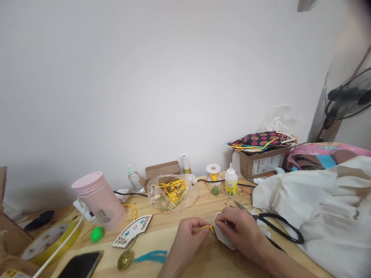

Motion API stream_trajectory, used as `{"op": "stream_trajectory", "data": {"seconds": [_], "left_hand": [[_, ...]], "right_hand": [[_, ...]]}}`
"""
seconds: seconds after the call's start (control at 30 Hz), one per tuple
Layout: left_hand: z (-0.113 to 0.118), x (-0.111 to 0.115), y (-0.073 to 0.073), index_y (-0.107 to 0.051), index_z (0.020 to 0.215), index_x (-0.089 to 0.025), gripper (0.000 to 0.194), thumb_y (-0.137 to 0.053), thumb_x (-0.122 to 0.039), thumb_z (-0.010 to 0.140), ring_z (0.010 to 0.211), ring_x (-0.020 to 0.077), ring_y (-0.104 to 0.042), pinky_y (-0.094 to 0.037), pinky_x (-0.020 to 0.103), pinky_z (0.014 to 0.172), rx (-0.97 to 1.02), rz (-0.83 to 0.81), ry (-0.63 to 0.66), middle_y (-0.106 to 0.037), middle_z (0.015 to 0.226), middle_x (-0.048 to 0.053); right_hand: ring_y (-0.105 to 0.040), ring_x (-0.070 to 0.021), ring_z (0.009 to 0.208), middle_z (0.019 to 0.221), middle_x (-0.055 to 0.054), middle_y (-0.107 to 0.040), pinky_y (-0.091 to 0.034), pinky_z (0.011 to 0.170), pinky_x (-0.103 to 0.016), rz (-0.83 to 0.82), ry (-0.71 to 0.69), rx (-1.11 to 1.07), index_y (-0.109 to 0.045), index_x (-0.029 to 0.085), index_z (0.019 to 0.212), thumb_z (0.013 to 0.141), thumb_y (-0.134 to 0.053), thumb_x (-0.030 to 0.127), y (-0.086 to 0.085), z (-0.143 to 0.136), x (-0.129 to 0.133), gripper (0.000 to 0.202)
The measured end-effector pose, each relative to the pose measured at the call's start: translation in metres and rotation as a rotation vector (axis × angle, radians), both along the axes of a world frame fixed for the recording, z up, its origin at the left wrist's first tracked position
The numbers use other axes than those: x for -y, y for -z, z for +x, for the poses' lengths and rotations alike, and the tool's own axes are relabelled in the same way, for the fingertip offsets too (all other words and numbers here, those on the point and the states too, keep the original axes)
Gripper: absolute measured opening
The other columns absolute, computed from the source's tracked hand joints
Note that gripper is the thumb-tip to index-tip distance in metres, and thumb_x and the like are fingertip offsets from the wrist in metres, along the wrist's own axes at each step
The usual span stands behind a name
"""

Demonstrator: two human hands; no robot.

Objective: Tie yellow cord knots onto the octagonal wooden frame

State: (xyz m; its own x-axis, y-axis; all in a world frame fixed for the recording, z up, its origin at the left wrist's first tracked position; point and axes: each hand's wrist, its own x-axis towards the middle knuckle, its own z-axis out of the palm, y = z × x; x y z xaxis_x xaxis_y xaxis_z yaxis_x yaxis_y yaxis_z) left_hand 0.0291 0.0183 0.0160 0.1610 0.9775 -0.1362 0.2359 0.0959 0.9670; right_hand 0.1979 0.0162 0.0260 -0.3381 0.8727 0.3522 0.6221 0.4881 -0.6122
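Note:
Near the table's front edge, my left hand pinches a thin yellow cord. Close beside it on the right, my right hand has its fingertips closed on the same cord, over a pale flat piece with angled corners. Part of that piece is hidden under my right hand. A white fan-shaped piece with cut-out ends lies left of my hands. Below it are a gold-coloured round bell and a blue ribbon tassel.
Black-handled scissors and white cloth lie right. Behind stand a glue bottle, a spool, a bag of yellow cords and a cardboard box. Left are a pink canister, tape and a phone.

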Motion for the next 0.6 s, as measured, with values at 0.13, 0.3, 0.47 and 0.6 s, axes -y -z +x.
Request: {"op": "stream_trajectory", "data": {"seconds": [0.13,0.3,0.47,0.6], "left_hand": [[-0.0007,0.0006,-0.0008,-0.066,0.069,-0.011,0.022,-0.06,-0.029,0.06,0.062,0.016,-0.056,-0.04,0.022,0.056,0.016,0.015,0.014,-0.067,0.067,0.006],[0.0017,0.0019,-0.0019,-0.068,0.07,-0.011,0.021,-0.054,-0.025,0.063,0.06,0.0164,-0.055,-0.039,0.023,0.054,-0.09,0.049,0.056,-0.067,0.067,0.006],[0.0047,0.0023,-0.002,-0.068,0.07,-0.009,0.024,-0.053,-0.026,0.062,0.055,0.0146,-0.052,-0.036,0.022,0.05,-0.126,0.052,0.02,-0.066,0.064,0.007],[0.0058,0.0027,-0.0035,-0.068,0.066,-0.01,0.024,-0.055,-0.029,0.062,0.056,0.0149,-0.052,-0.037,0.022,0.051,-0.131,0.068,-0.002,-0.065,0.061,0.005]], "right_hand": [[-0.049,-0.0139,0.063,0.066,0.001,-0.057,-0.033,0.055,-0.022,-0.01,-0.01,-0.01,-0.061,0.022,0.069,0.076,-0.046,0.019,0.0018,-0.0011,0.0009,0.017],[-0.05,-0.0142,0.063,0.067,0.001,-0.058,-0.033,0.055,-0.022,-0.007,-0.002,-0.017,-0.061,0.021,0.069,0.076,-0.047,0.019,0.0049,-0.0021,0.0002,0.016],[-0.051,-0.0144,0.064,0.068,0.001,-0.06,-0.033,0.056,-0.022,-0.013,-0.012,-0.031,-0.061,0.021,0.072,0.077,-0.046,0.019,0.0053,-0.0021,-0.001,0.016],[-0.052,-0.0135,0.061,0.066,0.002,-0.061,-0.032,0.054,-0.021,-0.019,-0.024,-0.025,-0.061,0.022,0.071,0.078,-0.045,0.019,0.0053,-0.0017,-0.0013,0.018]]}}
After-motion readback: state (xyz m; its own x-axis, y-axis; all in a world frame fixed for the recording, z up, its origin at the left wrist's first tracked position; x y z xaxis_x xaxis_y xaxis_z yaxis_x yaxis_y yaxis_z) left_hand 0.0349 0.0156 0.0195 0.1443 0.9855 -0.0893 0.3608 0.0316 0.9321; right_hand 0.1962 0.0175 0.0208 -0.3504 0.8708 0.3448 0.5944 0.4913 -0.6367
